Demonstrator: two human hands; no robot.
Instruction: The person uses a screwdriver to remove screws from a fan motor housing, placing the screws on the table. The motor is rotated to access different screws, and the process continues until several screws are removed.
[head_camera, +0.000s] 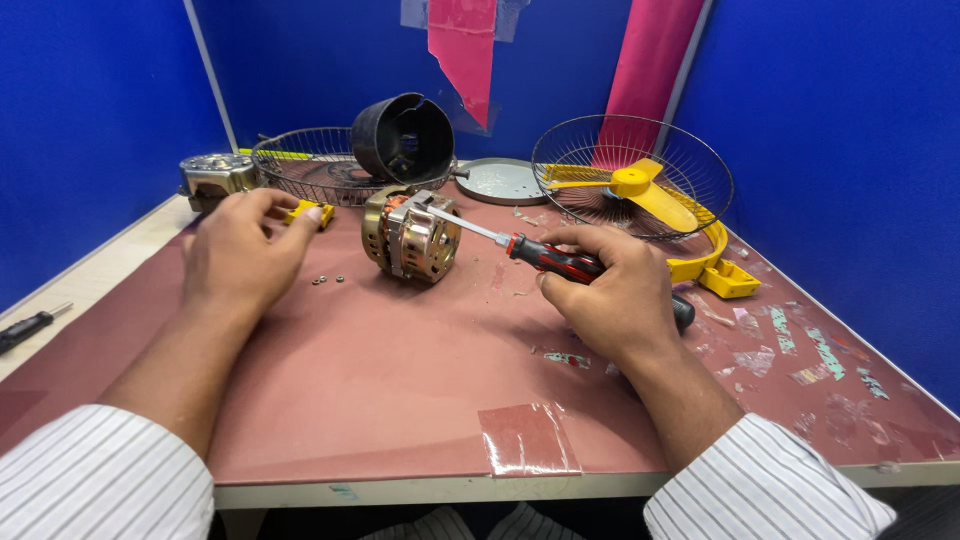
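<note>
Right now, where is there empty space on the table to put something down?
The mat is bare between the two arms, from the motor to the near edge. The back is crowded with the fan guards, black cover and round plate.

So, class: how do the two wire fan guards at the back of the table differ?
The left wire guard lies flat with a black cone-shaped housing resting on it; the right wire guard stands tilted up, with a yellow fan blade in front. The right one shows its whole circle; the left is partly hidden. Both are round, thin-wired grilles.
</note>
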